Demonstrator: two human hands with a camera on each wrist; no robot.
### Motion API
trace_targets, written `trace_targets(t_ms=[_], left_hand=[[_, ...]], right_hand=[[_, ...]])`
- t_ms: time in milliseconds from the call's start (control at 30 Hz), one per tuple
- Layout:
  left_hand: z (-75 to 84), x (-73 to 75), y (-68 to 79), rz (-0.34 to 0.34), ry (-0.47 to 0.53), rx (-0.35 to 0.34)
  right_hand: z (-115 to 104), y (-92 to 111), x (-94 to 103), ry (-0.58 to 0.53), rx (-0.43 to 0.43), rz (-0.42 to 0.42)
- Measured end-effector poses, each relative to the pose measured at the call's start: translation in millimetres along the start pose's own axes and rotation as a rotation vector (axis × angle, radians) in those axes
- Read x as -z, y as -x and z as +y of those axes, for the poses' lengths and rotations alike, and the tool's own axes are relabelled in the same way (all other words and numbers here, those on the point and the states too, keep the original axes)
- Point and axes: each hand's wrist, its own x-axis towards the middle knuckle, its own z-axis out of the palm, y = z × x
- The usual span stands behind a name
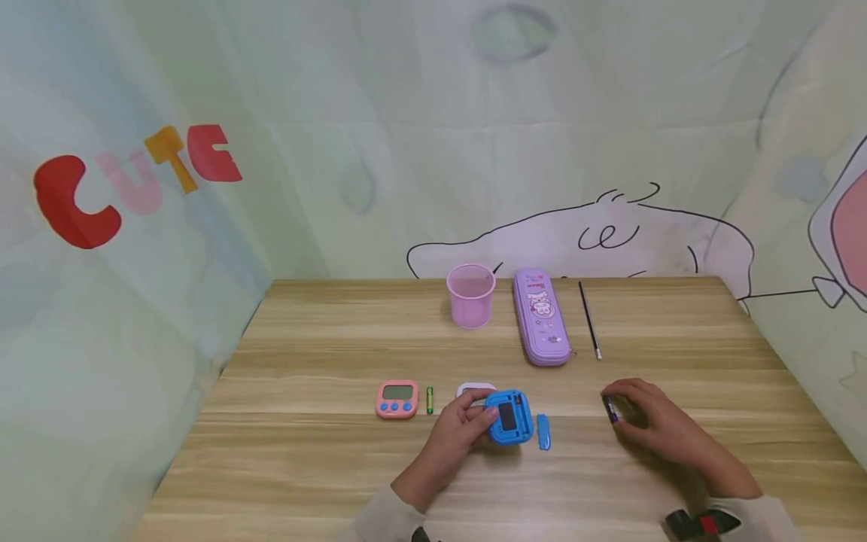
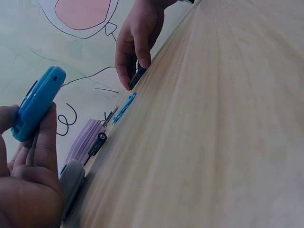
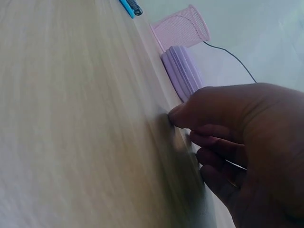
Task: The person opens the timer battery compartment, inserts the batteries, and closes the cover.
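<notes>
My left hand (image 1: 455,427) grips a blue digital timer (image 1: 511,418) above the table, its back facing up with the battery slot uncovered. In the left wrist view the timer (image 2: 38,103) appears edge-on between thumb and fingers. To its right lies the narrow blue battery cover (image 1: 544,432). My right hand (image 1: 660,421) pinches a dark battery (image 1: 611,409) between thumb and fingers at the tabletop. The right wrist view hides most of that battery behind the fingers. A white timer (image 1: 476,388) is partly covered by my left hand. Another dark battery (image 2: 98,144) lies beyond the white timer.
Left of my hands are a pink timer (image 1: 397,399) and a green battery (image 1: 430,400). Farther back stand a pink mesh cup (image 1: 471,301), a purple pencil case (image 1: 542,320) and a dark pencil (image 1: 590,322). A printed cloth (image 1: 352,150) hangs behind the wooden table (image 1: 305,467).
</notes>
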Motion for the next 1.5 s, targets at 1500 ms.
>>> trace_targets(t_ms=[1500], left_hand=[[1.2,-1.6,1.1,-0.009,0.018,0.016]], right_hand=[[-66.0,-43.6,-9.1,-0.085,0.003,-0.049]])
